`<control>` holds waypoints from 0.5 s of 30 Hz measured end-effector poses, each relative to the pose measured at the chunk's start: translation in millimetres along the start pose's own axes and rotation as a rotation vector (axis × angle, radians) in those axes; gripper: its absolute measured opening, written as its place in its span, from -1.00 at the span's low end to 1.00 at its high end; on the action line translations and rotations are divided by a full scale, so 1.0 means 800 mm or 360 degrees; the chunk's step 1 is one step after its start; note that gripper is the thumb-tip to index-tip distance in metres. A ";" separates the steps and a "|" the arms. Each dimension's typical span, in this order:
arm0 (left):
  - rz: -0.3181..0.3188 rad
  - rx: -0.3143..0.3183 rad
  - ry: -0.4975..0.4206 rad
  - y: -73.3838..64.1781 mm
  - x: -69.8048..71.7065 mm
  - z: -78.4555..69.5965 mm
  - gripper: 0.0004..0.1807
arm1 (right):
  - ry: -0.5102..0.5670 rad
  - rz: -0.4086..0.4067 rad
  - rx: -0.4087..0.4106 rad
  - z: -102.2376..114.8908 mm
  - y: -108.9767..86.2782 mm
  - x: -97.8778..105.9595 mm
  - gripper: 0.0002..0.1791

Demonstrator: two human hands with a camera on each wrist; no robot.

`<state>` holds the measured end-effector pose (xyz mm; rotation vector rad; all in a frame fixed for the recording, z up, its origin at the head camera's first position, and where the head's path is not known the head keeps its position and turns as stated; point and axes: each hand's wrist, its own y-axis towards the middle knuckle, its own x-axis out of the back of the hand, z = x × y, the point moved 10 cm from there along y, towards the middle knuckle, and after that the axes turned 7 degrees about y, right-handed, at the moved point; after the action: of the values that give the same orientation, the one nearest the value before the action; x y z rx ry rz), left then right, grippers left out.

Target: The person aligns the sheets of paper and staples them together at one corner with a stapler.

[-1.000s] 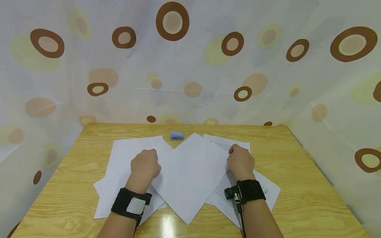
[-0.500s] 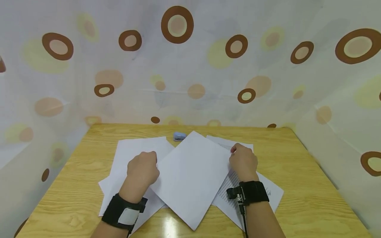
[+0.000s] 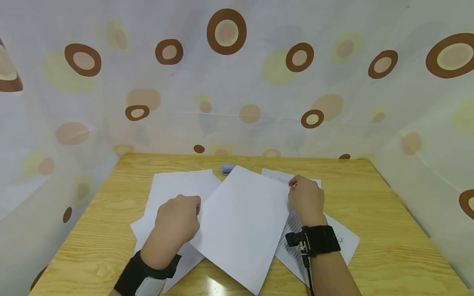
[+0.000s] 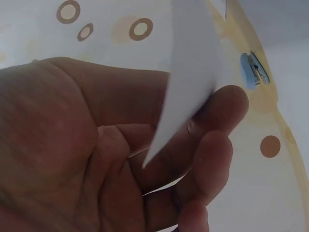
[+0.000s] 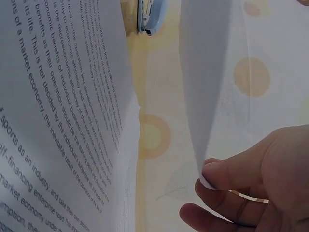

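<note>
A blank white sheet of paper (image 3: 240, 222) is held up by two corners, slanting over the other papers. My left hand (image 3: 178, 218) pinches its left corner; in the left wrist view the sheet (image 4: 190, 63) passes between thumb and fingers of the left hand (image 4: 96, 145). My right hand (image 3: 306, 199) pinches the right corner, and the right wrist view shows that corner between thumb and forefinger of the right hand (image 5: 270, 179). Printed paper (image 5: 63, 121) appears to the left in that view. Under my right forearm lies a printed sheet (image 3: 296, 255).
More white sheets (image 3: 177, 181) lie spread on the wooden table (image 3: 377, 222) at the left. A small blue stapler (image 3: 227, 169) sits behind the raised sheet, which partly covers it. A patterned cloth (image 3: 252, 94) surrounds the table's back and sides.
The held sheet has turned between my hands: its far corner has swung left over part of the stapler, its near corner right and closer. My left hand has shifted a little left and nearer.
</note>
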<state>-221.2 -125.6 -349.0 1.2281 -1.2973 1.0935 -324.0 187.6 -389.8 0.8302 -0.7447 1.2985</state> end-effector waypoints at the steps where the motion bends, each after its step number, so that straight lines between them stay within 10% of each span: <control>1: -0.0009 -0.0009 -0.0001 -0.003 0.002 -0.001 -0.73 | -0.0001 -0.0001 0.0003 0.001 0.000 0.001 -0.79; 15: -0.0028 -0.0054 -0.0065 -0.028 -0.006 0.010 -0.72 | 0.0074 -0.0037 0.0153 0.029 -0.002 -0.002 -0.74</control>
<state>-199.6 -134.4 -354.7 1.2400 -1.3283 1.0345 -322.7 166.9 -379.6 0.8805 -0.6378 1.3366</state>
